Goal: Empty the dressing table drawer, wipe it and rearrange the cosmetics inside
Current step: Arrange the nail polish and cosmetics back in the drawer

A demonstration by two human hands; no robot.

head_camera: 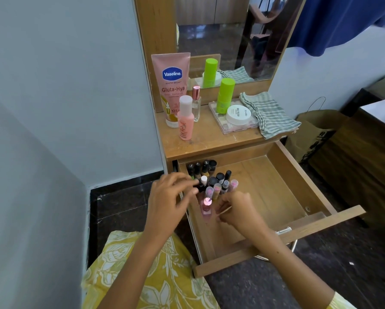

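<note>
Left hand (169, 197), fingers loosely curled, touches bottles (211, 181) in the drawer's (287, 172) back-left corner; right hand (236, 210) pinches a thin stick (224, 210).

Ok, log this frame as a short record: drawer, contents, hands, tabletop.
drawer: open drawer, right part bare wood
contents: small bottles upright, clustered at back left
left hand: fingers loosely curled over the bottles; grip unclear
right hand: pinches a thin stick beside a pink bottle
tabletop: lotion tube, green bottle, white jar, striped cloth
</note>
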